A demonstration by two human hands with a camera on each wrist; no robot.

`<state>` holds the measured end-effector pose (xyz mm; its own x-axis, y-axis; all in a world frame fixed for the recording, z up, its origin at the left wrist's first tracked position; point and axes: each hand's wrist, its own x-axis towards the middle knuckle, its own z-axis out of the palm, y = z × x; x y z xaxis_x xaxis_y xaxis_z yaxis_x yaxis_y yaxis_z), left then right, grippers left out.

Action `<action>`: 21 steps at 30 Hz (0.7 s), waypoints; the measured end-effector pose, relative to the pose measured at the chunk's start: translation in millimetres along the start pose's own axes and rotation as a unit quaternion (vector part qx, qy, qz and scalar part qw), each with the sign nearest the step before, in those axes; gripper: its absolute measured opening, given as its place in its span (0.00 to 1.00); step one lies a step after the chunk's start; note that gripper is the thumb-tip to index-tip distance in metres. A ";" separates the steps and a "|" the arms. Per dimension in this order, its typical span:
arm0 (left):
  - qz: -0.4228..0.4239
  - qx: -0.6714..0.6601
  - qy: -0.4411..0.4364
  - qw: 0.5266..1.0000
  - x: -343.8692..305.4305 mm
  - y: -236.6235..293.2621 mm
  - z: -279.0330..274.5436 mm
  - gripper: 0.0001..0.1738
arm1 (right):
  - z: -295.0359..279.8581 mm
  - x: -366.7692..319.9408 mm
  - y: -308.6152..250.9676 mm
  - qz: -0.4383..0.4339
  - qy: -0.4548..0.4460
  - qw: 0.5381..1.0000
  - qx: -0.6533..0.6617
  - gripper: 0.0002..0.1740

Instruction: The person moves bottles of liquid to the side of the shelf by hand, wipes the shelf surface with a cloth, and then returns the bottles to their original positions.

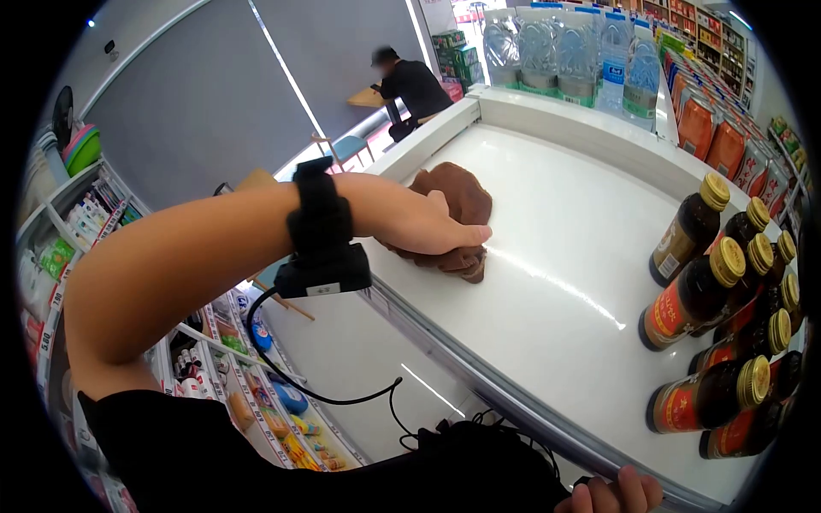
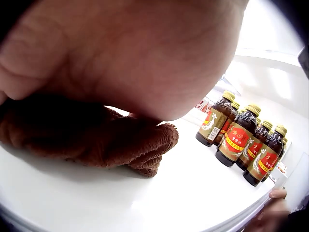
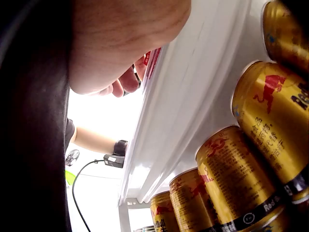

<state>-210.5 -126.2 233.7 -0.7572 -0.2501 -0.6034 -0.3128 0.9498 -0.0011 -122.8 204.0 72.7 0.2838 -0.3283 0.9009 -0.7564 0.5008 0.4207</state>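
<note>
In the head view my left hand point(image 1: 419, 224) grips a bunched brown towel point(image 1: 462, 192) on the white shelf top point(image 1: 547, 282). Seen from the left wrist, the palm point(image 2: 130, 53) covers much of the towel point(image 2: 145, 147), whose folded end sticks out on the right. Most of that hand's fingers are hidden. My right hand point(image 1: 620, 494) holds the shelf's front edge low in the head view, its fingers curled there. The right wrist view shows those fingers point(image 3: 128, 82) beside the edge, close to a red label strip.
Dark glass bottles with gold caps point(image 1: 684, 291) stand at the right of the shelf top. Clear water bottles point(image 1: 556, 56) and red cans point(image 1: 710, 128) line its far side. Gold cans point(image 3: 241, 169) sit on a level below. A seated person point(image 1: 415, 90) is in the background.
</note>
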 end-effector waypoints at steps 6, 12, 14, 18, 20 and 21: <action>0.007 -0.016 0.013 1.000 10.4 8.3 -9.7 0.60 | -9.9 3.1 -2.9 0.023 -0.043 0.999 0.002 0.09; 0.032 0.004 0.057 0.998 34.1 7.1 -12.4 0.54 | -8.3 1.8 -5.5 0.036 -0.037 0.999 -0.004 0.09; 0.038 0.001 0.060 0.997 38.4 8.6 -14.9 0.53 | -5.0 0.0 -4.0 0.040 -0.036 0.999 -0.007 0.10; 0.042 0.012 0.060 0.997 47.1 9.9 -20.1 0.50 | 0.2 -2.7 -0.4 0.004 0.020 1.000 -0.011 0.10; 0.043 0.013 0.059 0.997 51.3 8.8 -21.9 0.50 | -0.6 -2.6 -1.6 0.010 0.006 1.000 -0.010 0.10; 0.076 0.005 0.072 0.995 56.6 4.4 -22.0 0.49 | 0.0 -2.9 -2.6 0.014 0.012 1.000 -0.013 0.10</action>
<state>-267.3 -140.4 217.1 -0.8692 -0.1279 -0.4777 -0.1838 0.9803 0.0720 -121.7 203.6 69.0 0.2779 -0.2950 0.9142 -0.7482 0.5303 0.3986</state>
